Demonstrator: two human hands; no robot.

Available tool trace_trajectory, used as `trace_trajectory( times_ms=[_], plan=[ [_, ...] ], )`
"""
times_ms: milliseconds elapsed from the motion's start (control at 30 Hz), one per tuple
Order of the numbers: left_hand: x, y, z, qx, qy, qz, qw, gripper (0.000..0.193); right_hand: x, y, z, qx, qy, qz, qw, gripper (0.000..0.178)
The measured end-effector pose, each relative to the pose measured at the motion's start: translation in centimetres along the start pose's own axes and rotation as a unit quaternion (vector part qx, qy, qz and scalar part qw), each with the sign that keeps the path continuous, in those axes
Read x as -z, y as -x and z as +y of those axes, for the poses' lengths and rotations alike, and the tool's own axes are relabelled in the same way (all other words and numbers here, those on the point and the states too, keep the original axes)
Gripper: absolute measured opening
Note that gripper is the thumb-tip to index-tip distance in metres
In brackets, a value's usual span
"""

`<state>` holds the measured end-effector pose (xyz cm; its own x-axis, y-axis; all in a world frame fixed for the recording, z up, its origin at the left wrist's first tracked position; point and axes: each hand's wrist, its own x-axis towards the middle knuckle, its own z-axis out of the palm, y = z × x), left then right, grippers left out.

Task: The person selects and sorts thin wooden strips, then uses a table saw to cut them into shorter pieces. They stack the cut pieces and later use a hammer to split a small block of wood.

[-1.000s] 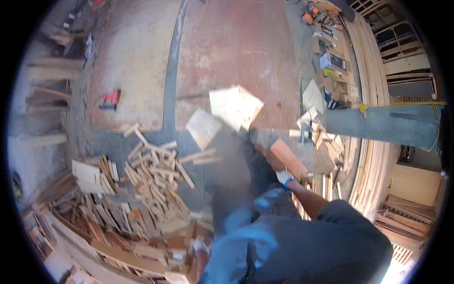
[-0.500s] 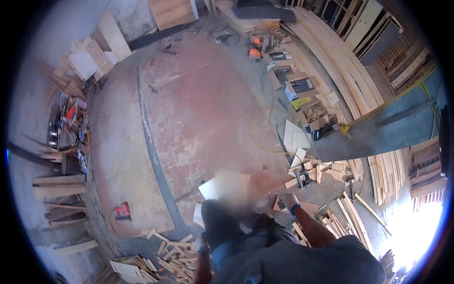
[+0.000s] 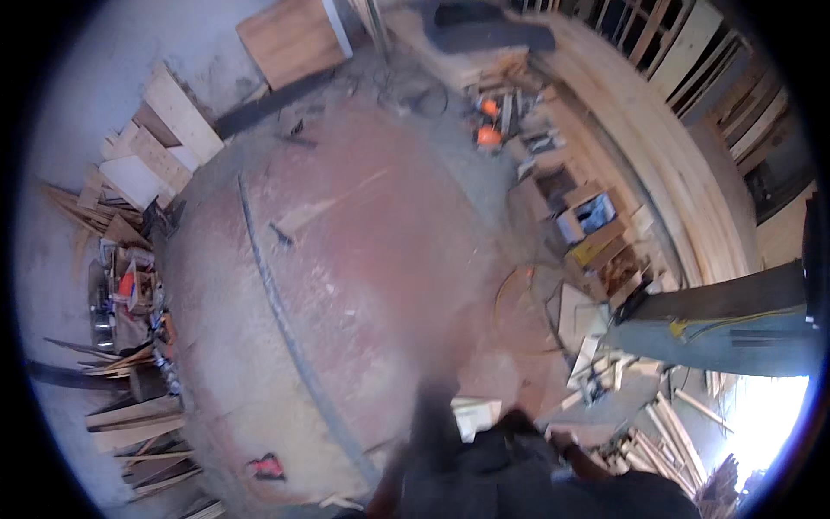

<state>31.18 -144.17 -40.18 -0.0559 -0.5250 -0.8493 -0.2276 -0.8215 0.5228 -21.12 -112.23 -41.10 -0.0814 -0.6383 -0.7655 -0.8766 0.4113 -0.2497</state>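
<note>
Neither hand shows its fingers clearly, so I cannot tell whether they are open, closed or gripping anything. The right hand (image 3: 564,443) is only partly in view at the lower edge, a dark wrist and a bit of the back of the hand above the dark sleeve (image 3: 553,484); its fingers are hidden. The left hand (image 3: 386,495) is a blurred smear at the bottom edge, beside the person's dark clothing, and its shape cannot be made out.

Between the two hands, just above the dark clothing, lies a pale flat wooden board (image 3: 475,415), partly covered by a dark blurred shape; whether either hand touches it cannot be told.

Further out spreads the reddish floor (image 3: 372,259), dusty, with a dark strip (image 3: 285,329) curving across it and a thin pale slat (image 3: 333,203) lying on it. A small red tool (image 3: 266,467) sits on the floor to the lower left. Along the left edge are heaps of wood offcuts (image 3: 138,406) and stacked pale boards (image 3: 164,130). To the right stand long planks (image 3: 657,147) piled against the wall, open boxes (image 3: 592,221), orange tools (image 3: 488,130) and a grey-blue table (image 3: 718,342) with scraps of wood below it.
</note>
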Motion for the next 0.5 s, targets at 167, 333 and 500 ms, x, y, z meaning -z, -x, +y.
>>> trace_trajectory(
  times_ms=[167,333,500],
  plan=[
    [5.0,-6.5,24.8,-0.044,0.081,0.015,0.996,0.050,20.4,-12.5,-12.8,-0.070,-0.038,0.059,0.995,0.026],
    [-0.5,-11.5,48.8,-0.003,0.065,0.091,0.994,0.020,35.4,-18.7,-15.1,-0.089,-0.108,0.135,0.981,0.024],
    [-2.8,-23.5,56.2,-0.071,-0.080,-0.005,0.994,0.045,40.0,-28.8,-14.1,-0.165,-0.235,0.097,0.953,0.035]
  ],
)
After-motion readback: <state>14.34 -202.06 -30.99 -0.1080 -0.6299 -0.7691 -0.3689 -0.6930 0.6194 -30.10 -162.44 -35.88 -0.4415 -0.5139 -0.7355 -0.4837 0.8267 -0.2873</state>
